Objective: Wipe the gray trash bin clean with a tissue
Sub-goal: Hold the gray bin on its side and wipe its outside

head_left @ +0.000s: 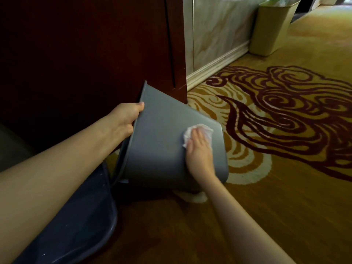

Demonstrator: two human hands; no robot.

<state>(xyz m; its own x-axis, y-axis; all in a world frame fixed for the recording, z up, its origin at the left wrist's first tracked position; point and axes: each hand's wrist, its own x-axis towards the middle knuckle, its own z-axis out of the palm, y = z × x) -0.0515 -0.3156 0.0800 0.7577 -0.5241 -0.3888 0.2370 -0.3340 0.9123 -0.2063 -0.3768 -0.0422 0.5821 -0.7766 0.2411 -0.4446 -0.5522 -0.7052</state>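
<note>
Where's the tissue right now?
Centre of the head view: the tissue is pressed under the right hand against the tilted gray bin's outer wall, near its base.

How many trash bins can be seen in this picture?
2: the gray trash bin, tipped and gripped by the left hand, and a beige bin by the far wall.

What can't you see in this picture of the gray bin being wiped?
Head view only:
- Inside of the gray trash bin: it is tipped with its opening facing away, so its own wall hides it.
- Most of the tissue: the right hand lies flat over it.
- Left hand fingers: curled over the rim, out of sight.
- Beige bin contents: too far away.
</note>
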